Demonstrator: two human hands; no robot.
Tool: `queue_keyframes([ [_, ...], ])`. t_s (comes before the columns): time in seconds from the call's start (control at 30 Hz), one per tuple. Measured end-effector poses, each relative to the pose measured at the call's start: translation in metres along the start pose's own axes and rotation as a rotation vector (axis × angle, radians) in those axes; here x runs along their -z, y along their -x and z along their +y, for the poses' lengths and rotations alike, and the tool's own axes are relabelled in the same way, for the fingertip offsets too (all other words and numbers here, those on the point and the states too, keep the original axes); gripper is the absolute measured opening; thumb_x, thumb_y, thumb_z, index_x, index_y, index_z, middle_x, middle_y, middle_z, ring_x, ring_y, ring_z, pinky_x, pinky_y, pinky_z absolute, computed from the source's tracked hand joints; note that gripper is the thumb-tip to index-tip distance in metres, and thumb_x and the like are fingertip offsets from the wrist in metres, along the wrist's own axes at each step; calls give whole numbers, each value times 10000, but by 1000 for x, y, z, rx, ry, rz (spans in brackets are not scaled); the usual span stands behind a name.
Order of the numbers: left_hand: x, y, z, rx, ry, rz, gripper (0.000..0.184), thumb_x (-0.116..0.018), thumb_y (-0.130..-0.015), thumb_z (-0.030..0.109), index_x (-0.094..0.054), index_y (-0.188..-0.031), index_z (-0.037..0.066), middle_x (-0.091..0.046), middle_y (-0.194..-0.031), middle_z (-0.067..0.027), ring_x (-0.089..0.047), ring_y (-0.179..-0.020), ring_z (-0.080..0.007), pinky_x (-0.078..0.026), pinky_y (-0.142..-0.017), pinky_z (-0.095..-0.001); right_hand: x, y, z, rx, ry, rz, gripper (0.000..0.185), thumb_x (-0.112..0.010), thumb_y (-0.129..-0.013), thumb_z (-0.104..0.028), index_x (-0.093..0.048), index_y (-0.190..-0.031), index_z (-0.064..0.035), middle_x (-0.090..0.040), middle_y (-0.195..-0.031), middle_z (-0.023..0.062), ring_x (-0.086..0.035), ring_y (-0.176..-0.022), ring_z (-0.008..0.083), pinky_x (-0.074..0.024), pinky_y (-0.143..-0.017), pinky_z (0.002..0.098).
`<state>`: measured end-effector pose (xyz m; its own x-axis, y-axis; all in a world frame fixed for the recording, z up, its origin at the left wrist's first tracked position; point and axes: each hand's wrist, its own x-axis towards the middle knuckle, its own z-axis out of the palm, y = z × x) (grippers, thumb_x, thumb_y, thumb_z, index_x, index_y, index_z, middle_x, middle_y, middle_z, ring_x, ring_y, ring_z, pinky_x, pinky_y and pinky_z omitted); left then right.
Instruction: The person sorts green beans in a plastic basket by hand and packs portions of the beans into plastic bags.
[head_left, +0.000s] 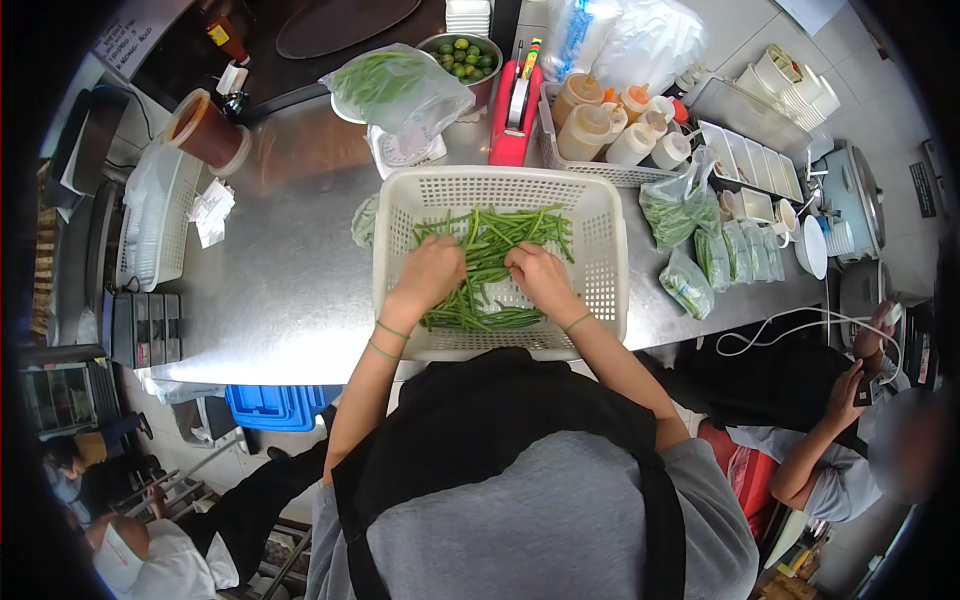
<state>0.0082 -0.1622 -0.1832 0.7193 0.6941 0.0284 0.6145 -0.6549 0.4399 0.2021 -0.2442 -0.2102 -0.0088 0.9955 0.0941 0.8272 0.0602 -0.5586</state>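
A white perforated plastic basket stands on the steel counter in front of me. Cut green beans lie across its middle, with another bunch along its near side. My left hand is inside the basket at the left of the pile, its fingers curled round some beans. On the right of the pile, my right hand is closed in a pinch on green beans; its fingertips are partly hidden. Both wrists carry thin green bands.
Behind the basket are a bagged heap of greens, a bowl of limes, a red tape dispenser and a crate of sauce bottles. Bagged vegetables lie right. People are nearby at lower left and right.
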Motion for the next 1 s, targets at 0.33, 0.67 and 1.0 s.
queue_keyframes([
  [0.33,-1,-5,16,-84,-172,356,71,-589,-719,57,-585,-648,53,-538,-767,-87,-560,-777,-281,-485,-683,-394,-18,2,5,250,336,-77,103,-588,-691,-33,-617,-789,-46,-567,-821,73,-585,-841,266,-497,-692,386],
  [0.67,-69,-13,37,-530,-290,-5,46,-603,-676,107,-637,-677,76,-576,-756,-26,-535,-862,-203,-468,-666,-328,35,-2,33,-196,-264,-46,115,-632,-699,-69,-580,-760,13,-617,-779,93,-622,-684,204,-511,-618,307],
  [1.0,-72,-10,36,-469,-389,-132,80,-640,-672,116,-678,-725,69,-642,-781,-75,-572,-841,-221,-460,-692,-347,52,37,16,-576,-1691,161,146,-530,-872,-91,-570,-1007,-51,-588,-833,37,-587,-762,143,-498,-719,286],
])
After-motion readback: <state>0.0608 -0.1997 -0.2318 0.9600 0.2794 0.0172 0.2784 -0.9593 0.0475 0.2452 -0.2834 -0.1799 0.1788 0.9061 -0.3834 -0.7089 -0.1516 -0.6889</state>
